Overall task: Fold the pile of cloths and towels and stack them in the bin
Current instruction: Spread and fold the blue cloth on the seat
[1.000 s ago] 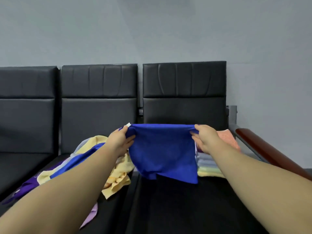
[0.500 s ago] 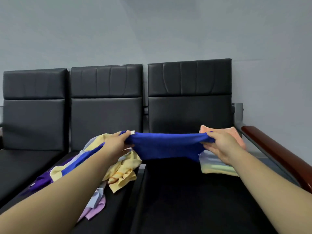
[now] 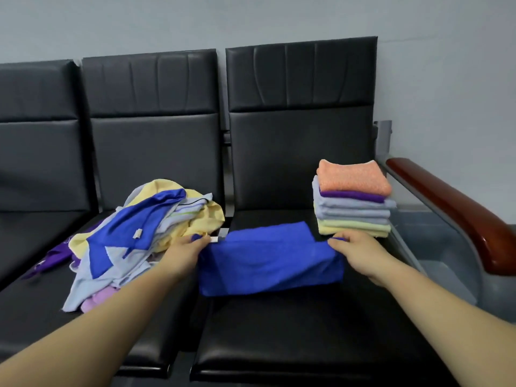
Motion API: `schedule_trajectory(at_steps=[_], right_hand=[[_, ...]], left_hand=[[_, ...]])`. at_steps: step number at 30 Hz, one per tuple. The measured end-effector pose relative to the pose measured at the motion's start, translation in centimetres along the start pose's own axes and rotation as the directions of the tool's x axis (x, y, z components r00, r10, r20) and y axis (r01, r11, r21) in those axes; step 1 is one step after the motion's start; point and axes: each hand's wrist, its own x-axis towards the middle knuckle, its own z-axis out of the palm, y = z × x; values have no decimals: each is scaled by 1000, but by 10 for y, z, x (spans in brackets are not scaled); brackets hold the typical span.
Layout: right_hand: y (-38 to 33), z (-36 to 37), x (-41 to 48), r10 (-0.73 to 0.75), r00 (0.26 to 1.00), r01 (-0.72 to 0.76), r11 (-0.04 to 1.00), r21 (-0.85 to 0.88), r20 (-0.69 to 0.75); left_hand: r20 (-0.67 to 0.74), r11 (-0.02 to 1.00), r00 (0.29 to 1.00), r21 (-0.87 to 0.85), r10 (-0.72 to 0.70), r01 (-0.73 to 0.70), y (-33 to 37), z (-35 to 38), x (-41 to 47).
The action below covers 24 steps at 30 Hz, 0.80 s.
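I see blue cloth [image 3: 268, 261] folded into wide band, lying flat on black seat [image 3: 293, 331]. Left hand [image 3: 185, 254] pinches left corner, right hand [image 3: 360, 254] pinches right corner.

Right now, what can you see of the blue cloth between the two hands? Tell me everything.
The blue cloth is plain bright royal blue, soft and matte like microfibre. It lies on the black seat, folded into a wide band with shallow creases. The left hand pinches its upper left corner, beside a small white tag; the right hand pinches the upper right corner. The folded stack stands just behind its right end; whether they touch I cannot tell.
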Motion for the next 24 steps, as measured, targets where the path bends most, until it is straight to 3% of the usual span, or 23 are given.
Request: schedule_trajectory(at_steps=[3, 8, 17, 24], right_hand=[[-2, 1, -8, -19, 1000, 18, 998, -60, -23], [3, -1, -17, 68, 995, -66, 997, -26, 66], [5, 8, -13, 163, 983, -167, 985, 48, 79], [10, 31, 15, 177, 984, -176, 982, 66, -6]], left_hand=[[18, 992, 997, -100, -78, 79, 4, -3, -4], [129, 952, 965, -176, -230, 250, -5, -8, -14], [121, 947, 955, -142, -272, 288, -15, -3, -10], [31, 930, 948, -189, -316, 316, -22, 12, 14]])
